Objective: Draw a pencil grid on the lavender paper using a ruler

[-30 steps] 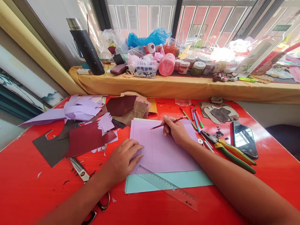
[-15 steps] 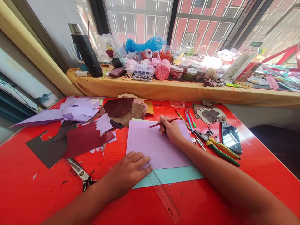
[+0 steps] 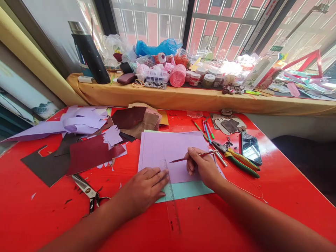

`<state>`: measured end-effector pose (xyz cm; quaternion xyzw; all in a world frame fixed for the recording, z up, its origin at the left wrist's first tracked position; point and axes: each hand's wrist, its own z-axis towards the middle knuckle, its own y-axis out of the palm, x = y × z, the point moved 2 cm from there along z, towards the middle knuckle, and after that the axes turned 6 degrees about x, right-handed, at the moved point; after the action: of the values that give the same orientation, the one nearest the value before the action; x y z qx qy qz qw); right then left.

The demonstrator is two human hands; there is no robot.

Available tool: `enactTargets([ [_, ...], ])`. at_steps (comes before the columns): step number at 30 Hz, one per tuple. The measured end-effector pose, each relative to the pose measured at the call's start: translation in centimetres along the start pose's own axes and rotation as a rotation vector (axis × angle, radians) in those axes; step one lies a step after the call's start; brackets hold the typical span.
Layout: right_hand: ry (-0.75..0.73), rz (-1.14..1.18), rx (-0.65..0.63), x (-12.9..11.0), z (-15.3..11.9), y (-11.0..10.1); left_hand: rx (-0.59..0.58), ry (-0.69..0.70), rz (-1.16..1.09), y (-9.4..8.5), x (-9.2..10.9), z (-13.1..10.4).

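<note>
A sheet of purple paper [image 3: 181,143] with faint pencil lines lies on a teal sheet [image 3: 189,190] that shows along its near edge. My left hand [image 3: 151,187] holds a clear plastic ruler [image 3: 172,206] against the paper, fingertips at its left edge. The ruler's far end lies on the purple sheet and its near end reaches over the red table. My right hand [image 3: 201,166] pinches a dark red pencil [image 3: 180,160] above the paper. The pencil's tip points left, close to the ruler's far end.
Scissors [image 3: 88,190] lie left of my left hand, near brown and maroon leather pieces [image 3: 91,154] and purple paper scraps [image 3: 81,122]. Right of the paper are pens [image 3: 207,131], pliers [image 3: 237,159] and a phone [image 3: 251,148]. Jars and a black flask [image 3: 90,56] crowd the windowsill.
The ruler has turned to lie nearly straight up the sheet, its far end further onto the paper. My right hand with the pencil has come nearer. The view has shifted slightly.
</note>
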<state>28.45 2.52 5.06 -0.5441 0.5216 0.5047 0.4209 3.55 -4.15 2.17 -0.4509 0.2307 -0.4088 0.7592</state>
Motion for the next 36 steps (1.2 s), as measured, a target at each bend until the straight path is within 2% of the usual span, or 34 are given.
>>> enactTargets([
  [6, -0.025, -0.009, -0.016, 0.9, -1.7, -0.3, -0.056, -0.075, -0.001, 0.1, -0.1, 0.0],
  [10, -0.022, 0.036, -0.052, 1.4, -1.6, -0.8, -0.083, -0.104, -0.086, 0.1, 0.0, 0.0],
  [16, -0.002, 0.104, -0.085, 1.5, -1.4, -1.1, -0.057, -0.144, -0.175, 0.0, -0.5, 0.1],
  [28, 0.023, 0.035, -0.031, 1.2, -2.0, -1.4, -0.098, -0.191, -0.181, -0.1, -0.4, -0.2],
  [36, 0.012, -0.004, -0.045, 1.0, -2.1, -1.4, -0.099, -0.195, -0.170, -0.2, -0.5, -0.2],
])
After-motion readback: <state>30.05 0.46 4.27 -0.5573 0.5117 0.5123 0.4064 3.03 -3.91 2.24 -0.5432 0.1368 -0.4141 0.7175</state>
